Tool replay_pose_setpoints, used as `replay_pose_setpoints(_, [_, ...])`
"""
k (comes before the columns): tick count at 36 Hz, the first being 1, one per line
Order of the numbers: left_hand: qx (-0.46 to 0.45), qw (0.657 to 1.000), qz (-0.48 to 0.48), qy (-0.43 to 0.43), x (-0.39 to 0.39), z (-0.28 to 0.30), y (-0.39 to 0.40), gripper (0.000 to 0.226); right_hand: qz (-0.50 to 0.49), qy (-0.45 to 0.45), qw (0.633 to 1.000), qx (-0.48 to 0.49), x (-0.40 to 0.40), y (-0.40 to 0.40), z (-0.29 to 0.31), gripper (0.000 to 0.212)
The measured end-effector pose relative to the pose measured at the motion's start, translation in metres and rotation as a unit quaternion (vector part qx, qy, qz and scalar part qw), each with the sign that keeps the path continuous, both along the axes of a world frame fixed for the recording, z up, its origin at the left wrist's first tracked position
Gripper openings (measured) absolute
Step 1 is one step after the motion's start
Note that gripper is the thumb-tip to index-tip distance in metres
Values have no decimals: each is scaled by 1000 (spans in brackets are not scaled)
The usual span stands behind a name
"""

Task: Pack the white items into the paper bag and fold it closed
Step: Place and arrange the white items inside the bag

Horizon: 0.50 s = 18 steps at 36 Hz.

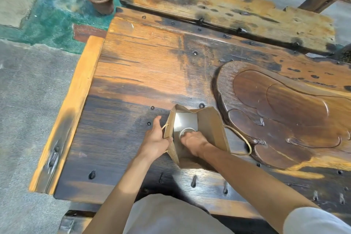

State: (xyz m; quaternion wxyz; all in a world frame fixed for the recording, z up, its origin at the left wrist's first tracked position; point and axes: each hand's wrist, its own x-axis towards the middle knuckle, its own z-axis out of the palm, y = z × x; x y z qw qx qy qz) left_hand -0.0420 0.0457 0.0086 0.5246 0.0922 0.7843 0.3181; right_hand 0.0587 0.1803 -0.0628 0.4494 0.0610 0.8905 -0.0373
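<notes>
Paper bag (pixel 210 129) standing open on the wooden table (pixel 144 74), white box (pixel 185 121) already inside at the far end. Left hand (pixel 155 138) pinching the bag's left wall, thumb inside the rim. Right hand (pixel 193 142) down in the mouth, fingers curled on a white cup (pixel 185 132); how tightly, cannot tell. Risk: thin wall tearing or buckling under a hard pull; cup tipping against the box if let go askew. Carved tray (pixel 284 112) just right of the bag, its right handle (pixel 241 138) draped over the tray's rim; wide bare table far and left for folding
</notes>
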Motion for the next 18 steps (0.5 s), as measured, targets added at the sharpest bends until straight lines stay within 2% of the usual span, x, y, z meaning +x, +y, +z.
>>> replay_pose_setpoints(11, [-11,999,-22,23,4,4,4,81,-52,19,998,6,-3,3,16,31])
replay_pose_setpoints(18, [-7,999,-28,26,6,7,8,80,-108,32,994,-7,-8,5,40,37])
